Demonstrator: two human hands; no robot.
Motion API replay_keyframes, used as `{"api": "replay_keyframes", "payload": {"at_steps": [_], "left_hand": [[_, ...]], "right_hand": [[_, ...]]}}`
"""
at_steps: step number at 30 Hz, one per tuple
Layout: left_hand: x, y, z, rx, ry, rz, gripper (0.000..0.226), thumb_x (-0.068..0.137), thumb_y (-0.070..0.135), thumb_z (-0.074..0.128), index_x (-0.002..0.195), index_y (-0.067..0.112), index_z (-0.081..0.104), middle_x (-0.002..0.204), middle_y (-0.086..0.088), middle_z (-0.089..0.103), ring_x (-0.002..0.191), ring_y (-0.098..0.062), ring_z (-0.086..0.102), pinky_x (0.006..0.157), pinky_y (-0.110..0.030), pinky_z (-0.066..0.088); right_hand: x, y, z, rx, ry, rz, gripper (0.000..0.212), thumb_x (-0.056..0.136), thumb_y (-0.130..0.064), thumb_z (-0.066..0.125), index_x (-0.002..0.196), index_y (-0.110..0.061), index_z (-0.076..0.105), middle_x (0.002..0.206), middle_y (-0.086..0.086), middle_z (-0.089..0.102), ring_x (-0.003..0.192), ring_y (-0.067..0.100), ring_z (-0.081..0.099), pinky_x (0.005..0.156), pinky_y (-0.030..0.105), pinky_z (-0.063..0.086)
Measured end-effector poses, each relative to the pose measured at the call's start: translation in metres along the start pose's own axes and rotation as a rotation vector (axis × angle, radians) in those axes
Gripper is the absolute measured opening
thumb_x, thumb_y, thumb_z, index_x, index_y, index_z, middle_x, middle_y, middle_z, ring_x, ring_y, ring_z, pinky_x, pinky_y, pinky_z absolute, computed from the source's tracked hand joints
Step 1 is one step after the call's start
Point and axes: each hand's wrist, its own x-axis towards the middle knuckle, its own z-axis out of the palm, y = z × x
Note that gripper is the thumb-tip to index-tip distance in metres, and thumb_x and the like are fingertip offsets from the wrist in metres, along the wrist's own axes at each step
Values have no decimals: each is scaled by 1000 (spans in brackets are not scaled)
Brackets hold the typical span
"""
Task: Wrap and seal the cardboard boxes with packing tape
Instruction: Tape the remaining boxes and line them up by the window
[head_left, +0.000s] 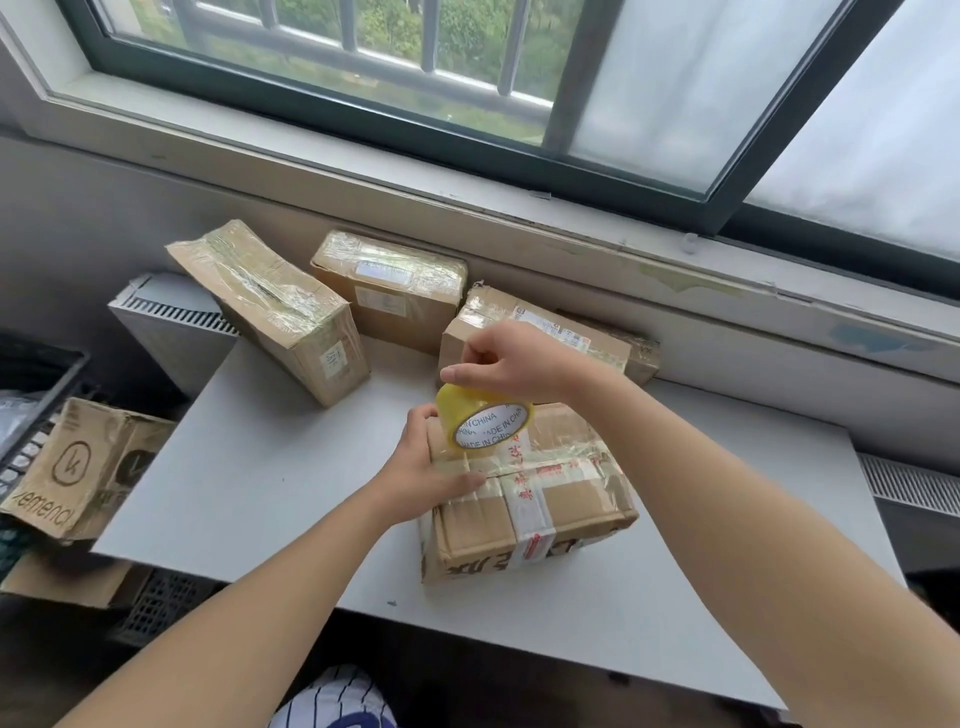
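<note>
A cardboard box (561, 499) with clear and printed tape across it lies on the white table (270, 467), near the front right. My right hand (511, 364) grips a yellowish roll of packing tape (483, 418) just above the box's far left corner. A clear strip runs from the roll down onto the box top. My left hand (431, 462) rests on the box's left edge, thumb pressing the strip flat. Three taped boxes stand at the back: one tilted at left (275, 306), one in the middle (389, 286), one behind my right hand (550, 327).
A brown printed box (83, 467) sits off the table's left edge beside a dark crate (36, 374). A white radiator (166, 322) stands behind the table's left corner. The window sill (623, 249) and wall run close behind the boxes.
</note>
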Motion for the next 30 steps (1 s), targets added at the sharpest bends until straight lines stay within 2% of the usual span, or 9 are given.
{"api": "replay_keyframes", "payload": {"at_steps": [3,5,7,10,13,17,22,26,30], "left_hand": [[-1,0,-18,55,-82,4,81,78,29,90,131,32,29,122,-2,58,108,-16,66,80,-33,62],[-3,1,-31,91,-97,7,75,82,25,88,130,27,31,116,-5,56,102,-14,65,70,-26,59],[-3,1,-43,148,-120,-6,71,83,26,86,130,26,32,114,-4,56,101,-11,62,68,-21,56],[0,0,-57,206,-174,-18,73,81,31,87,130,30,34,118,-4,57,105,-13,64,72,-21,56],[4,-3,-66,233,-204,-37,73,80,33,89,130,32,35,121,-2,59,106,-13,66,76,-22,56],[6,-2,-67,269,-226,-34,75,79,36,89,131,35,35,121,2,61,105,-10,67,78,-23,56],[6,-5,-68,288,-217,-45,75,76,42,90,130,38,37,121,4,64,105,-10,68,86,-29,58],[6,-5,-67,276,-221,-49,76,76,42,90,130,36,38,123,4,64,109,-10,67,89,-31,58],[5,-4,-70,255,-238,-56,85,62,55,91,128,36,41,124,4,64,112,-11,66,93,-34,57]], "right_hand": [[-7,4,-8,-134,-31,21,47,93,-56,66,77,-12,64,70,1,59,62,11,49,54,26,33],[-18,16,-21,-218,-22,72,54,90,-60,67,74,-9,63,69,8,60,62,15,48,54,31,33],[-34,37,-34,-211,-17,143,59,86,-66,67,71,-8,63,65,5,57,61,15,48,56,33,35],[-61,70,-48,-139,-1,226,65,79,-72,67,70,-8,60,62,-2,49,60,14,45,58,33,36],[-87,99,-45,-100,24,306,61,79,-71,69,67,-12,59,60,-7,48,59,12,46,58,32,36],[-110,126,-7,-105,-12,386,70,77,-75,66,70,-6,59,62,0,52,60,15,49,56,33,36],[-123,133,24,-84,3,414,53,87,-66,66,63,-20,57,63,-4,54,61,12,49,56,30,34],[-124,137,38,-91,23,443,53,87,-67,65,65,-19,59,62,-3,56,63,15,52,54,32,34],[-120,141,45,-127,61,481,56,84,-73,64,63,-21,55,60,-2,53,60,14,50,53,31,33]]}}
